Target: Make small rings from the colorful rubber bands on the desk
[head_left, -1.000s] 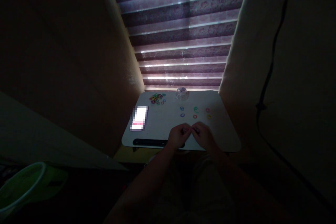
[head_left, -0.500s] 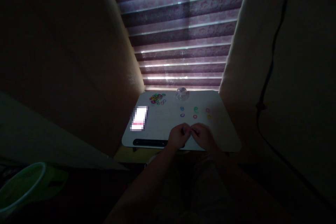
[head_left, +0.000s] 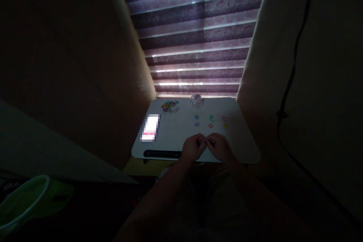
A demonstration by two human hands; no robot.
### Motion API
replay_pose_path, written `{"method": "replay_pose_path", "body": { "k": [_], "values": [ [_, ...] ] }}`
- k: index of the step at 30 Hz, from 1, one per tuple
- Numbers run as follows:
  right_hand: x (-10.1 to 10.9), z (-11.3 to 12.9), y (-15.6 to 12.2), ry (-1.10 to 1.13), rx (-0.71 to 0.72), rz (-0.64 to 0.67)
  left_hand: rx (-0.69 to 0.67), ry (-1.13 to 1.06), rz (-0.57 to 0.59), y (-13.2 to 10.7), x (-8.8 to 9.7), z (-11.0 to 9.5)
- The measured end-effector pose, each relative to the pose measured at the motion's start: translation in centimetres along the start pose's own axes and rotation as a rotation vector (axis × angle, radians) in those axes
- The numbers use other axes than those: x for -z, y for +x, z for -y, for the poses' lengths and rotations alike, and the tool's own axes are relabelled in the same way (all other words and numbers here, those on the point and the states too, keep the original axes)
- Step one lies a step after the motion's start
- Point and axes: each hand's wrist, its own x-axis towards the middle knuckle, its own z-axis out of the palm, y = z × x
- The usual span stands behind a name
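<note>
A small white lap table (head_left: 181, 132) stands in front of me in dim light. My left hand (head_left: 193, 146) and my right hand (head_left: 220, 146) meet over its near edge, fingers curled and pinched together on something too small to make out. Just beyond my hands lie several small coloured rings (head_left: 210, 121) laid out singly. A heap of coloured rings (head_left: 170, 106) sits at the far left corner. A clear little dome-shaped container (head_left: 196, 101) stands at the far edge.
A lit phone (head_left: 150, 127) lies on the table's left side. A dark slot (head_left: 162, 154) runs along the near left edge. Striped blinds (head_left: 195, 38) hang behind. A cable (head_left: 292, 75) runs down the right wall. A green basket (head_left: 25, 200) sits low left.
My hands stay pinched together at the near edge, with only slight finger motion. Nothing else on the table has moved.
</note>
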Motion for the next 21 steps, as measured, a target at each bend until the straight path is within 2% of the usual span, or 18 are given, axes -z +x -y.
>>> {"method": "replay_pose_path", "body": {
  "k": [10, 21],
  "values": [
    [0.06, 0.16, -0.10, 0.009, -0.004, 0.011, 0.007, 0.031, -0.027, 0.00, 0.14, -0.29],
    [0.02, 0.10, -0.01, -0.006, -0.002, 0.010, -0.002, 0.010, 0.016, -0.04, 0.25, -0.23]
  ]
}}
